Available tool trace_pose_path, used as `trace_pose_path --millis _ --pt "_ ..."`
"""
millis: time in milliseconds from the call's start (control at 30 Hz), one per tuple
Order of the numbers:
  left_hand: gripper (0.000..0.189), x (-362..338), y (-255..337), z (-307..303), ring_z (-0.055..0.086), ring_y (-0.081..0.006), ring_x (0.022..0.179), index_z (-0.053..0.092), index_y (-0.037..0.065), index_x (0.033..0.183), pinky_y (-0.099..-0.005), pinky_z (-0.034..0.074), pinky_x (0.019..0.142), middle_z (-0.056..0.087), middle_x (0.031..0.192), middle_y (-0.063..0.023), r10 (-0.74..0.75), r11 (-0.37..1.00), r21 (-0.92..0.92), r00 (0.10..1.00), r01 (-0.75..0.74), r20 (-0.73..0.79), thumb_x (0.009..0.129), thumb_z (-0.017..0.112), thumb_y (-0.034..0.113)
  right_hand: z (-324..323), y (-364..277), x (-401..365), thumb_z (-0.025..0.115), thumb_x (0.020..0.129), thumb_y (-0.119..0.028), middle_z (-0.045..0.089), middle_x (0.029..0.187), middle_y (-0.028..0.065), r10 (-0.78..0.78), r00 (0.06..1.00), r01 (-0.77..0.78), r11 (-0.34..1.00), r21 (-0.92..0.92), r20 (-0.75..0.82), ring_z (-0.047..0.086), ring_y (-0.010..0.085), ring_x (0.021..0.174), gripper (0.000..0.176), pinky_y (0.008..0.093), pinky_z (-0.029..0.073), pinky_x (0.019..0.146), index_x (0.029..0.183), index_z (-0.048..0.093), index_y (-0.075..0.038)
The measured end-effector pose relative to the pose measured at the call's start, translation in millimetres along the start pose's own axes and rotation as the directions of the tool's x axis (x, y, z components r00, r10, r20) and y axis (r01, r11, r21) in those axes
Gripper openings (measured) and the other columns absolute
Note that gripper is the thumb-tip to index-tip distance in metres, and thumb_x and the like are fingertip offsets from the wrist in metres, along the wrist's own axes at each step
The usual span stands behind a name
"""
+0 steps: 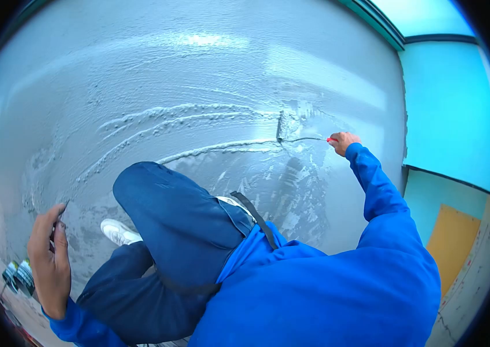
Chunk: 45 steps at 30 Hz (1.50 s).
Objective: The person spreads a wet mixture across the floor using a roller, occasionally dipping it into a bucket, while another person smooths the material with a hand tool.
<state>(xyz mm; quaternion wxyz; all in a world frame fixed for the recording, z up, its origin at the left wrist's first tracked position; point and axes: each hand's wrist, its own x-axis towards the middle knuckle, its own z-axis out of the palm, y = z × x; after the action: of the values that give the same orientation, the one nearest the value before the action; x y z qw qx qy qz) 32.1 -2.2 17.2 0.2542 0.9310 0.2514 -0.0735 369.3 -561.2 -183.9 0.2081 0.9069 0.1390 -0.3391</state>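
My right hand (344, 142), at the end of an outstretched arm, is closed round the red handle of a paint roller (280, 126). The thin metal frame of the roller runs left to its head, which lies against the floor in wet grey coating (199, 115). Raised ridges of the coating sweep leftward from the head. At the lower left, my left hand (49, 260) is held up with fingers curled towards the thumb. A small, thin dark thing (64, 206) sticks out at its fingertips; its kind cannot be made out.
My bent knee (164, 214) and white shoe (120, 232) are close to the ridges. Dark cylindrical items (20, 276) stand behind my left hand. On the right are a turquoise panel (450, 110) and a tan board (453, 243). A dark green frame (375, 23) edges the upper right.
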Motion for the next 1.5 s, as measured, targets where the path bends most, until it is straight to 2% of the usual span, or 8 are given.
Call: trace_pose_path --millis 167,333,533,667,867,1133,1267,1500 --pt "0.023 1.3 -3.9 -4.5 0.052 -0.0186 0.077 0.057 -0.001 0.109 -0.0280 0.042 0.072 0.056 0.089 -0.0119 0.000 0.999 -0.050 1.000 0.001 0.010 0.089 0.049 0.001 -21.1 -51.5 -16.9 0.049 0.090 -0.040 0.068 0.092 0.0086 -0.165 0.974 0.178 0.981 0.076 -0.156 0.064 0.0303 0.087 0.029 0.0425 0.050 0.073 0.102 0.066 -0.020" --pt "0.021 -2.8 -7.7 -5.5 0.050 -0.0183 0.068 0.059 -0.001 0.105 -0.0295 0.040 0.064 0.055 0.081 -0.0123 -0.020 0.999 -0.035 0.999 0.019 -0.043 0.086 0.052 0.000 -35.8 -246.3 35.6 0.044 0.092 -0.044 0.066 0.088 0.0138 -0.516 0.801 0.578 0.799 0.165 -0.302 0.062 0.0343 0.082 0.038 0.0455 0.049 0.071 0.101 0.065 -0.014" --pt "0.022 -4.0 -23.5 -1.5 0.052 -0.0172 0.074 0.058 -0.001 0.108 -0.0278 0.042 0.069 0.056 0.086 -0.0103 -0.046 0.997 -0.057 0.998 0.043 -0.045 0.087 0.049 0.001 -63.2 -443.2 61.3 0.046 0.091 -0.040 0.067 0.094 0.0141 -0.670 0.698 0.712 0.688 0.143 -0.251 0.063 0.0336 0.090 0.034 0.0460 0.050 0.076 0.100 0.065 -0.014" --pt "0.022 -8.5 -20.7 -0.2 0.054 -0.0219 0.077 0.058 -0.001 0.106 -0.0300 0.043 0.074 0.059 0.091 -0.0138 -0.078 0.996 -0.054 0.996 0.076 -0.031 0.087 0.049 0.000 -55.7 -395.7 60.4 0.047 0.091 -0.040 0.067 0.097 0.0129 -0.589 0.781 0.621 0.768 0.156 -0.207 0.063 0.0326 0.094 0.034 0.0460 0.049 0.078 0.103 0.066 -0.015" --pt "0.021 -0.2 -21.1 3.1 0.054 -0.0227 0.079 0.058 -0.001 0.107 -0.0305 0.043 0.076 0.059 0.093 -0.0142 0.013 1.000 -0.010 1.000 -0.013 -0.010 0.088 0.051 0.002 -4.3 -172.1 63.1 0.050 0.089 -0.041 0.067 0.094 0.0144 -0.396 0.906 0.423 0.868 0.262 -0.149 0.063 0.0334 0.089 0.036 0.0432 0.049 0.077 0.103 0.066 -0.012" --pt "0.020 8.4 5.9 11.0 0.053 -0.0223 0.080 0.058 -0.001 0.107 -0.0308 0.042 0.076 0.058 0.092 -0.0141 0.043 0.999 -0.014 0.994 -0.042 0.103 0.089 0.049 0.002 36.9 51.0 12.7 0.054 0.086 -0.037 0.067 0.100 0.0106 0.104 0.995 -0.102 0.987 0.125 -0.008 0.062 0.0305 0.095 0.030 0.0422 0.048 0.083 0.106 0.067 -0.018" --pt "0.020 17.2 11.8 13.1 0.054 -0.0230 0.083 0.057 -0.001 0.108 -0.0307 0.042 0.078 0.058 0.095 -0.0140 0.069 0.998 -0.008 0.994 -0.068 0.090 0.090 0.049 0.003 4.6 60.9 -17.4 0.053 0.087 -0.037 0.068 0.095 0.0090 0.202 0.979 -0.202 0.979 -0.013 -0.027 0.063 0.0300 0.091 0.027 0.0425 0.050 0.078 0.101 0.068 -0.019" --pt "0.021 11.6 -5.3 15.0 0.056 -0.0241 0.087 0.058 0.000 0.109 -0.0311 0.042 0.081 0.059 0.099 -0.0141 0.013 1.000 -0.020 0.995 -0.011 0.100 0.091 0.049 0.005 0.6 -42.8 -34.7 0.055 0.086 -0.036 0.067 0.087 0.0103 -0.169 0.962 0.206 0.965 0.162 -0.216 0.063 0.0320 0.082 0.024 0.0428 0.050 0.071 0.100 0.067 -0.019"
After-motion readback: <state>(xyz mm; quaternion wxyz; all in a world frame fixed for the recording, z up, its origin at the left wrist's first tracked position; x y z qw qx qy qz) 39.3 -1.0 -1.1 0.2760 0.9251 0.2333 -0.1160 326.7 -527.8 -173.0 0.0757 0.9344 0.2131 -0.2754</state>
